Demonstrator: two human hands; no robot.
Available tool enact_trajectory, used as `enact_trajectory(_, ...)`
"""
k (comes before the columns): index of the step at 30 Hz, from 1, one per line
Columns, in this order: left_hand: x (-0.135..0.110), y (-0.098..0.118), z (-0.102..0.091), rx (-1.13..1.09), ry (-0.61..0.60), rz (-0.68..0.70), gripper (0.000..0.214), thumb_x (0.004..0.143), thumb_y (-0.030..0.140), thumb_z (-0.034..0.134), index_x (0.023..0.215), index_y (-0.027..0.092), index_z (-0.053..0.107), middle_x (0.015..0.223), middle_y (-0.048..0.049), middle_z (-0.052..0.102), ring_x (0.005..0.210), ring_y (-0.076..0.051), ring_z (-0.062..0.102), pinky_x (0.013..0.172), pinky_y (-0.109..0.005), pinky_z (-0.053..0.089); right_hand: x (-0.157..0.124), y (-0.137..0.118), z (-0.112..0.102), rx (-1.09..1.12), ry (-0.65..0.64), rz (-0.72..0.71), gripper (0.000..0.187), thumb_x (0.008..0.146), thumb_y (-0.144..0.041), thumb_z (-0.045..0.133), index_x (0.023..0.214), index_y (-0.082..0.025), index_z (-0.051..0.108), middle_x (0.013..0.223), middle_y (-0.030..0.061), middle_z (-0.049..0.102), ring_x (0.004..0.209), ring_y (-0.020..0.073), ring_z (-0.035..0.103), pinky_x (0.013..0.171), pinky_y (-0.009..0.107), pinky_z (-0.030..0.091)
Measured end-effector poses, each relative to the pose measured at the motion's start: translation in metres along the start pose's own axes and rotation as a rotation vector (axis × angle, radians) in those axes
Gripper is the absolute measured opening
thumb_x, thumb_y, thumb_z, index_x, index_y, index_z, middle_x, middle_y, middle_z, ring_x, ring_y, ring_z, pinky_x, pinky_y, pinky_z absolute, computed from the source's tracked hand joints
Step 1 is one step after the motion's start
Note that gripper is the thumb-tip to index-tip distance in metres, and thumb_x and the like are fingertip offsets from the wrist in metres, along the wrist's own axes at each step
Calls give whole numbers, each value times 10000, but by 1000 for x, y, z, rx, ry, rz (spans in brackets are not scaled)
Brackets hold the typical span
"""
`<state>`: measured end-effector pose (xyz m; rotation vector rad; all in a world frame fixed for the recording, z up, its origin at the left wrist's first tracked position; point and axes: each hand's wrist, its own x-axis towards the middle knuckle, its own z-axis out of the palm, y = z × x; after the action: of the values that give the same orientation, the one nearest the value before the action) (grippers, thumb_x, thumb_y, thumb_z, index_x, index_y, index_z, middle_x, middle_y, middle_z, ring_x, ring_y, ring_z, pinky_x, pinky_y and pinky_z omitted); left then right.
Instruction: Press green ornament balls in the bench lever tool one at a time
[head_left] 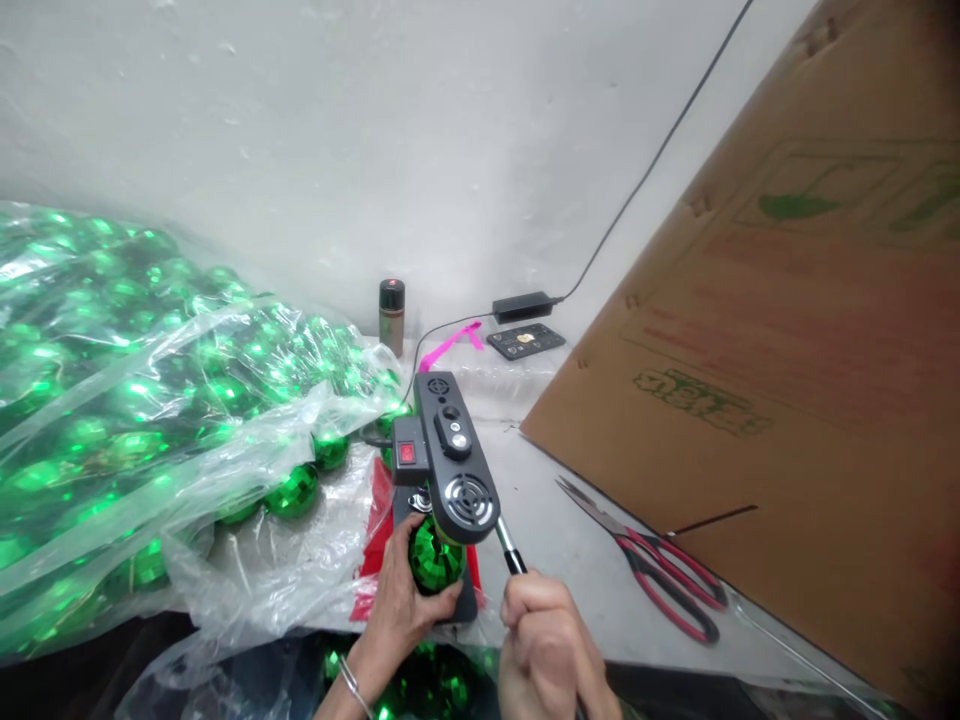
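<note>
Here, over pale worktop, white wall behind, left grip cups ball, right grip clasps lever.

Gap between machine and scissors

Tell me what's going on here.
The left hand holds a green ball under the near end of a black machine, which hides part of it. The right hand is closed around the machine's lever. More balls lie to the left, many of them under clear plastic. To the right, scissors lie beside a cardboard box.
</note>
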<state>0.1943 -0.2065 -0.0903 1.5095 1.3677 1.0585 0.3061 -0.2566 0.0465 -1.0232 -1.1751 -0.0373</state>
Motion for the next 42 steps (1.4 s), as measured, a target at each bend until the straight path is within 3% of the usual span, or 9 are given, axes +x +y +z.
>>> enact_trajectory(12, 1, -6, 1, -2, -8, 8, 801, 649, 368, 834, 1391, 178, 600, 1367, -186, 728, 1312, -426, 699, 1187, -648, 534, -1, 4, 14, 26, 119, -66, 428, 1106, -114, 449, 690, -212, 462, 654, -38, 482, 529, 91, 458, 508, 253, 346)
enact_trajectory(26, 4, -4, 0, -20, -36, -4, 835, 672, 425, 800, 1418, 126, 574, 1429, -255, 698, 1386, -463, 662, 1233, -702, 467, -1, 4, 13, 52, 129, 4, 432, 1081, -146, 486, 657, -220, 456, 605, -26, 514, 465, 110, 472, 459, 273, 324)
enact_trajectory(42, 3, -12, 4, -10, 5, 24, 830, 667, 416, 831, 1419, 159, 592, 1375, -209, 737, 1332, -442, 702, 1190, -672, 527, -8, 11, 10, 20, 91, -60, 431, 1099, -157, 478, 672, -214, 457, 633, -37, 507, 514, 92, 482, 498, 251, 374)
